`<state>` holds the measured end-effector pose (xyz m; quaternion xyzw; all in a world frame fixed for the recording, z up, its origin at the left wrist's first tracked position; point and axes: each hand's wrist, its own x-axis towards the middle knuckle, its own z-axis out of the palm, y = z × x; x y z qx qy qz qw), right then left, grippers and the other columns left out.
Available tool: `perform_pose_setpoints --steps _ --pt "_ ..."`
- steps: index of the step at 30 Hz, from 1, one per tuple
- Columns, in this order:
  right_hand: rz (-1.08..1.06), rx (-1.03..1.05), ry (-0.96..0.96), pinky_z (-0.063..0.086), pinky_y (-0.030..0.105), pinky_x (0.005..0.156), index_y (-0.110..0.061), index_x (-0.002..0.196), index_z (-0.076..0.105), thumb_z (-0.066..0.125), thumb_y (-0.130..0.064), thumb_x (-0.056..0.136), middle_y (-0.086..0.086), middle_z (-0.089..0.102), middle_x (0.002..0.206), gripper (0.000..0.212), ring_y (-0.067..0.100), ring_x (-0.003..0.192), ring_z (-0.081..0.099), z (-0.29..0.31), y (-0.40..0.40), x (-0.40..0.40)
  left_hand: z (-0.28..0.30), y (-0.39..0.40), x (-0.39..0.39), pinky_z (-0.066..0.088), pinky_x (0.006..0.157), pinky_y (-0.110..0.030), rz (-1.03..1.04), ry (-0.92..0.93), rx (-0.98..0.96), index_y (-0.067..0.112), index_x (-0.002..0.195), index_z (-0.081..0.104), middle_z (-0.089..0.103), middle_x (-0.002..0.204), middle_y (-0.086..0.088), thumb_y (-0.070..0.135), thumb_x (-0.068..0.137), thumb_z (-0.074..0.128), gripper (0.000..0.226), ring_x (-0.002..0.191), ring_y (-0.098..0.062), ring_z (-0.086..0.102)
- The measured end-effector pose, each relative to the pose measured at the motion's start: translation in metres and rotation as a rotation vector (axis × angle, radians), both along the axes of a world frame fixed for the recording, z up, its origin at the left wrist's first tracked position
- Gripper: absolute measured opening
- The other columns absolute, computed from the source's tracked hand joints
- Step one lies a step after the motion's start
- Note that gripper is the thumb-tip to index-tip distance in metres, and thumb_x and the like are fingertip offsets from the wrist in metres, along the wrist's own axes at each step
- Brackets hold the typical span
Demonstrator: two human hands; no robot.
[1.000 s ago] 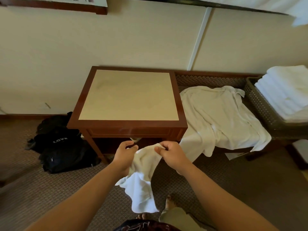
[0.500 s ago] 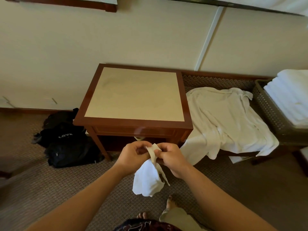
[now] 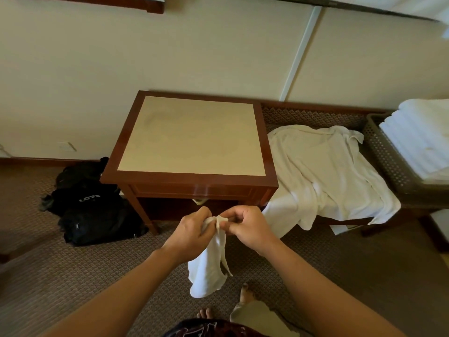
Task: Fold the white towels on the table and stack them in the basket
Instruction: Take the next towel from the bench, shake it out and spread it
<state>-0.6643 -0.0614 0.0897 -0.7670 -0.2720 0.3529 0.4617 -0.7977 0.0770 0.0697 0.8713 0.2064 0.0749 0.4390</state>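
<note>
1. Towel [image 3: 209, 268], small and white, hangs below the hands; a second ago they held it spread apart, and now its top corners are gathered together, so I judge the first fold is under way.
2. Left hand [image 3: 192, 233] and right hand [image 3: 245, 229] sit nearly touching, fingers curled and pinching the towel's top edge.
3. Just beyond the hands, the bench [image 3: 192, 177] offers a bare top, its front edge close.
4. Farther right, a big white cloth [image 3: 325, 171] drapes off a low ledge.
5. Farthest right, the basket [image 3: 386, 154] holds folded towels [image 3: 422, 135].
</note>
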Motion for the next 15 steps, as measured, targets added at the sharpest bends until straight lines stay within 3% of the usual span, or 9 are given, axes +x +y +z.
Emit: perform_pose_setpoints --steps 4,9,12,15 --pt "0.055 0.019 0.011 0.061 0.039 0.089 -0.02 0.11 0.077 0.079 -0.018 0.089 -0.003 0.077 0.099 0.021 0.012 0.097 0.073 0.004 0.003 -0.005 -0.003 -0.004 -0.003 0.038 0.052 -0.026 0.089 -0.024 -0.033 0.019 0.083 0.049 0.057 0.07 0.002 0.023 0.1 0.058 0.02 0.063 -0.016 0.052" --pt "0.048 0.127 0.028 0.06 0.032 0.089 -0.02 0.113 0.074 0.083 -0.008 0.083 -0.005 0.076 0.104 0.034 0.01 0.101 0.072 0.009 0.004 -0.02 -0.001 -0.007 -0.004 0.037 0.049 -0.024 0.224 -0.059 -0.167 0.02 0.081 0.053 0.058 0.064 0.003 0.022 0.099 0.06 0.02 0.054 -0.005 0.048" --pt "-0.015 0.149 -0.063 0.059 0.027 0.087 -0.023 0.11 0.076 0.073 -0.01 0.092 -0.013 0.075 0.101 0.022 0.005 0.1 0.069 0.007 0.01 -0.024 0.002 -0.005 -0.004 0.034 0.049 -0.023 0.244 -0.086 -0.237 0.021 0.079 0.056 0.054 0.061 -0.003 0.029 0.1 0.061 0.023 0.053 -0.004 0.044" --pt "0.008 0.125 -0.104 0.057 0.027 0.089 -0.027 0.107 0.073 0.061 -0.013 0.101 -0.013 0.073 0.103 0.02 0.005 0.102 0.067 0.012 0.013 -0.018 0.005 -0.002 -0.007 0.037 0.053 -0.027 0.173 -0.101 -0.306 0.026 0.083 0.063 0.059 0.07 -0.011 0.035 0.1 0.063 0.02 0.057 -0.008 0.046"
